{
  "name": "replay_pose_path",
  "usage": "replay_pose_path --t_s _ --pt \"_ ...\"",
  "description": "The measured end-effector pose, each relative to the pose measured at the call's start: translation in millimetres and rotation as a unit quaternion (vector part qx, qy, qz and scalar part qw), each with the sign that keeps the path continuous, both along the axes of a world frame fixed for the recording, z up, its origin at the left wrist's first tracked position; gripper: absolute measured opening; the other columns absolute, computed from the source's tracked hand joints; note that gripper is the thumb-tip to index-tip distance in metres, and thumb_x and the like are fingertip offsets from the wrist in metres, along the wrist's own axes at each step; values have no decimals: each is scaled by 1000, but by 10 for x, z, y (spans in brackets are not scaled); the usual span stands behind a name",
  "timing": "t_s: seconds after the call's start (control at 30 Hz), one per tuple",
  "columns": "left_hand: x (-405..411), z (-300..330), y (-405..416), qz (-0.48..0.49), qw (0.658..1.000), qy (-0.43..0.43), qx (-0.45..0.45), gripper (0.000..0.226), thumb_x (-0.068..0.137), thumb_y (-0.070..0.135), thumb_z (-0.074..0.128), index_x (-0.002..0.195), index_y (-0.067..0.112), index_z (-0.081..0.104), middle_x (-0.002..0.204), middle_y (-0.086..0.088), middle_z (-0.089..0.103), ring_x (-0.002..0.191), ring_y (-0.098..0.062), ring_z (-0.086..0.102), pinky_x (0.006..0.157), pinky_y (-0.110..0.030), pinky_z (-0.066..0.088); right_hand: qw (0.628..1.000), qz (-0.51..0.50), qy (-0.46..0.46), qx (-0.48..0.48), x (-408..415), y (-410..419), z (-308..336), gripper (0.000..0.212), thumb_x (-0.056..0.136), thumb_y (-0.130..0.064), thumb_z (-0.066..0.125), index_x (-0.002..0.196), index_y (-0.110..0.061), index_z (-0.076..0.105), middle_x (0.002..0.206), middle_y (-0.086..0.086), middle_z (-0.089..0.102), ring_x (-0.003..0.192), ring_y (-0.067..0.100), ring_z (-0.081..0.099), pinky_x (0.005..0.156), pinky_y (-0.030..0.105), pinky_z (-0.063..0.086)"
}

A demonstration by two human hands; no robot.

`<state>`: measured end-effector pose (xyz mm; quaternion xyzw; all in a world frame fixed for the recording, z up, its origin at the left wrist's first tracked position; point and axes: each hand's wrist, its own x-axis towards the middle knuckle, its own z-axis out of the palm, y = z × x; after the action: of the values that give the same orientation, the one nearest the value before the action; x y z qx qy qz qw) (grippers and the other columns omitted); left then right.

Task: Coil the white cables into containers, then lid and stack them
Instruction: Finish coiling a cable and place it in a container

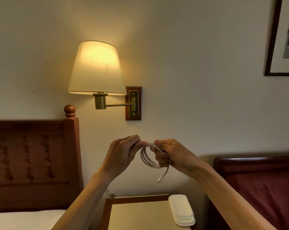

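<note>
Both my hands are raised in front of the wall, above the nightstand. A white cable (147, 159) hangs between them, wound in several loops. My left hand (122, 155) pinches the top of the loops from the left. My right hand (172, 155) grips the loops from the right, fingers curled round them. One free end of the cable with its plug (160, 179) dangles below my right hand. A stack of white oblong containers or lids (182, 209) lies on the right side of the nightstand (135, 214).
A lit wall lamp (97, 70) on a brass arm hangs above my hands. A wooden headboard (32, 160) and white bedding are at the left, a dark red headboard (260, 180) at the right. A framed picture (285, 39) is at the top right.
</note>
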<state>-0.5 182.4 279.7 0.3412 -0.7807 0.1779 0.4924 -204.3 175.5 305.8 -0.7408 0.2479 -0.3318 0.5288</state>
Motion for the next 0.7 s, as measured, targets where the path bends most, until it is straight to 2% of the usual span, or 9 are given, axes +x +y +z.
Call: replay_pose_path --t_s 0.1,0.2,0.27,0.37,0.47,0.57,0.63,0.7 --pt "75 -79 -39 -28 999 32 21 33 100 43 41 81 20 54 66 19 48 54 -1 47 53 -13 36 992 37 -71 96 -50 2 10 40 107 -25 24 83 -9 52 56 -3 30 49 10 26 50 22 29" --pt "355 -273 -130 -10 996 71 45 31 101 43 39 81 22 51 65 18 47 53 -3 47 52 -11 35 970 63 -154 176 -172 -36 48 38 107 -24 26 83 -10 51 56 -5 25 47 10 22 49 23 27" --pt "527 -412 -159 14 995 81 60 32 101 42 40 85 19 55 68 17 50 54 0 48 52 -9 35 966 58 -159 195 -218 -72 46 37 106 -24 27 82 -10 51 55 -6 24 46 9 21 48 23 27" --pt "620 -500 -185 53 992 75 89 16 99 19 49 95 9 61 76 18 54 60 7 52 55 -4 36 960 51 -162 223 -187 -103 5 38 106 -24 27 82 -10 52 54 -6 23 45 9 21 46 22 28" --pt "712 -535 -211 85 983 91 133 12 96 8 52 98 12 63 77 11 59 65 -1 57 57 -10 43 954 42 -185 231 -183 -121 15 37 105 -21 29 78 -11 51 53 -6 22 44 9 20 45 23 26" --pt "687 -592 -151 109 936 207 261 13 94 9 59 88 18 67 75 0 67 70 -11 64 62 -21 51 954 39 -180 235 -169 -100 13 38 105 -20 29 75 -11 52 53 -6 21 44 9 19 44 23 26" --pt "499 -578 -95 74 884 320 332 12 92 9 62 88 17 70 78 -4 72 78 -19 69 63 -23 52 947 49 -194 251 -117 -79 -11 38 105 -19 28 75 -11 51 54 -5 20 45 9 18 45 23 27" --pt "266 -496 -38 32 822 428 374 7 90 13 66 90 14 72 81 -2 76 85 -18 69 71 -28 52 940 58 -214 260 -51 -63 -24 35 103 -16 27 76 -11 50 57 -5 16 48 10 14 47 23 23"
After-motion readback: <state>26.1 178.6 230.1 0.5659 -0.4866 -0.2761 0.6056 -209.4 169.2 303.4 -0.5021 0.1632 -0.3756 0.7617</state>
